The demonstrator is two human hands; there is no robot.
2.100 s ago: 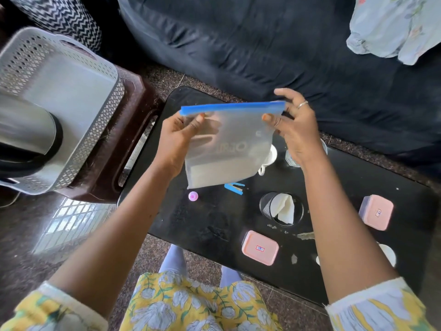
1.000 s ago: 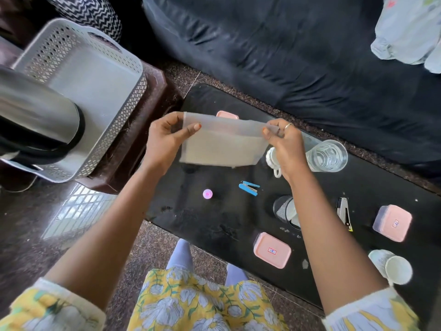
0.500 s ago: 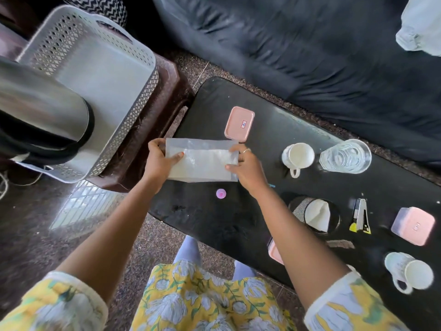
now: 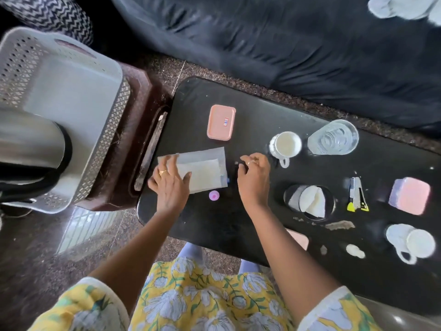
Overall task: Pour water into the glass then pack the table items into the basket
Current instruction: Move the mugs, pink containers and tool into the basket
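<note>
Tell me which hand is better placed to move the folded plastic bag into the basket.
Left. The left hand lies flat on the plastic bag, on the side nearest the basket. The right hand is beside the bag, off it, farther from the basket.

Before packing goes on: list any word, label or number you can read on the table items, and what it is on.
Nothing can be read as text.
Sticker on the lid of the pink box: red and blue marks, too small to read.
The clear pouch under the left hand: no print can be made out.
The second pink box: blurred, no label can be made out.
</note>
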